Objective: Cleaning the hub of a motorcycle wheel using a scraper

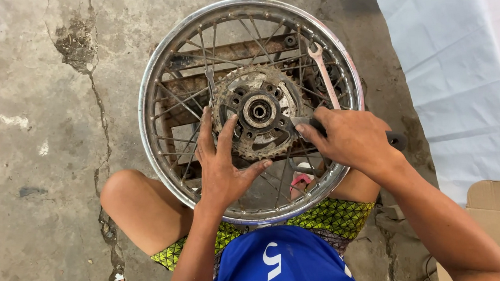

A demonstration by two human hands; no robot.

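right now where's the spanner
In the head view the spanner lies on the spokes in the wheel's upper right, just above the right hand.

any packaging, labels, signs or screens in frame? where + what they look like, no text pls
Plain brown cardboard box: bottom right corner, on the concrete floor beside the person's right arm; flat flap edge showing, cut off by the frame.
White print on the blue shirt: bottom centre, curved white shapes on bright blue fabric.
No signs or screens in view.
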